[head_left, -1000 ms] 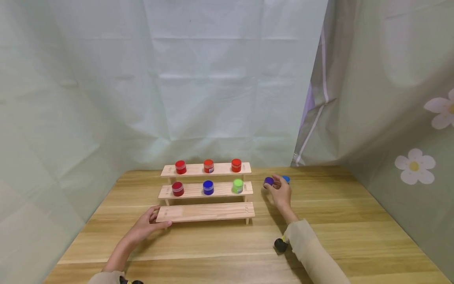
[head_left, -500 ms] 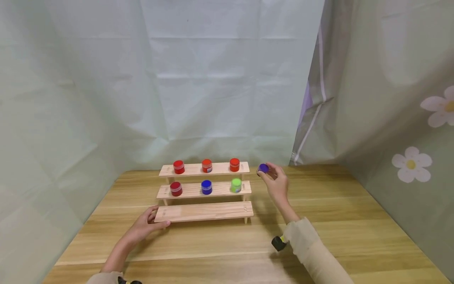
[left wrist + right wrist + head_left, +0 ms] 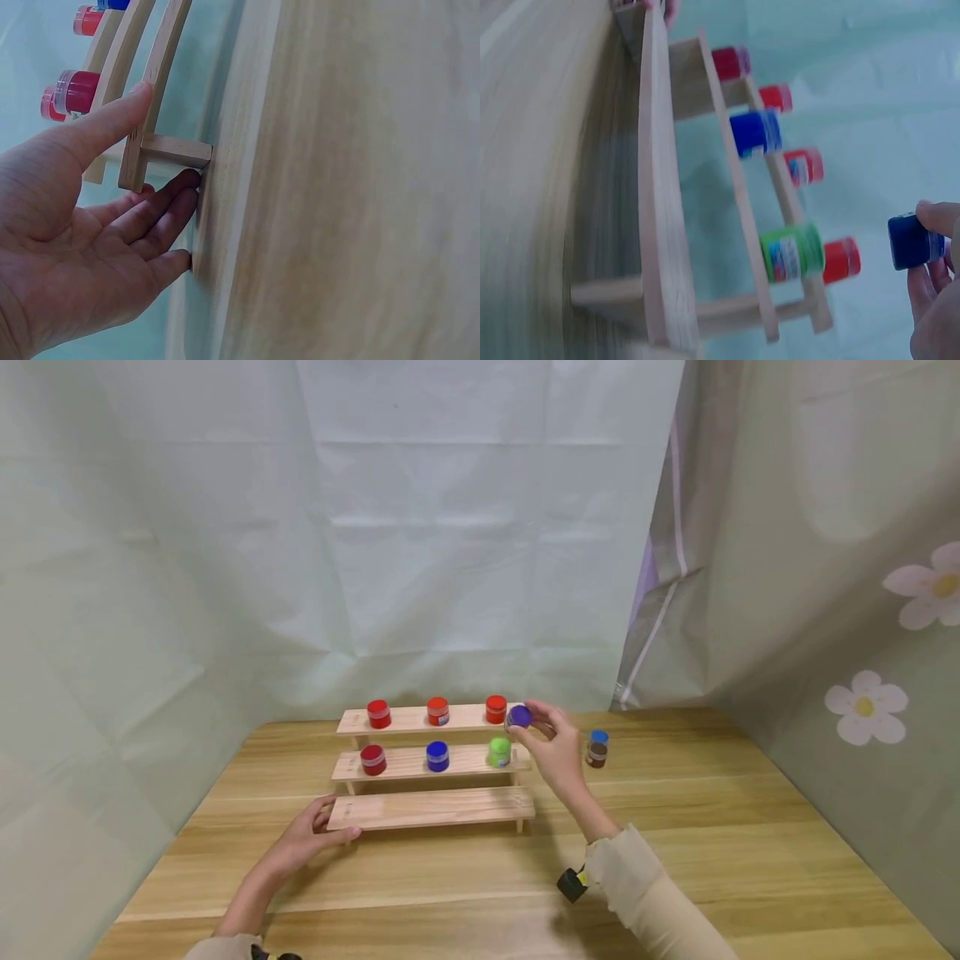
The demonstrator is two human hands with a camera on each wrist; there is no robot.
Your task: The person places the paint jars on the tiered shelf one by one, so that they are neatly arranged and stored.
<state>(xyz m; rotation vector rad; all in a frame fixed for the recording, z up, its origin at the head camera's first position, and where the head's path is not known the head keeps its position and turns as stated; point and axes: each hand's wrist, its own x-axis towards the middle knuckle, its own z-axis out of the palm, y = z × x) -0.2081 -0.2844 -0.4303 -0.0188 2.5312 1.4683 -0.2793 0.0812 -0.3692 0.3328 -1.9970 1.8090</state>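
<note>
A three-tier wooden display stand (image 3: 431,808) stands on the table. My left hand (image 3: 307,835) holds the left end of its lowest shelf, thumb at the front edge and fingers around the end and below it. My right hand (image 3: 561,756) pinches a small purple-lidded paint jar (image 3: 519,717) between thumb and fingers, raised near the stand's right end. In the right wrist view this jar looks dark blue and lies tilted sideways. The middle shelf carries a dark red jar (image 3: 373,760), a blue jar (image 3: 438,757) and a light green jar (image 3: 499,752).
On the top shelf are three red jars, with one red jar (image 3: 438,712) in the middle. A dark jar with a blue lid (image 3: 597,748) stands on the wooden table (image 3: 420,893) right of the stand. Pale curtains (image 3: 450,527) hang behind and at both sides.
My right hand has lifted the purple-lidded jar from the right and carried it left toward the stand, uncovering the blue-lidded jar. My left hand keeps its place on the lowest shelf.
</note>
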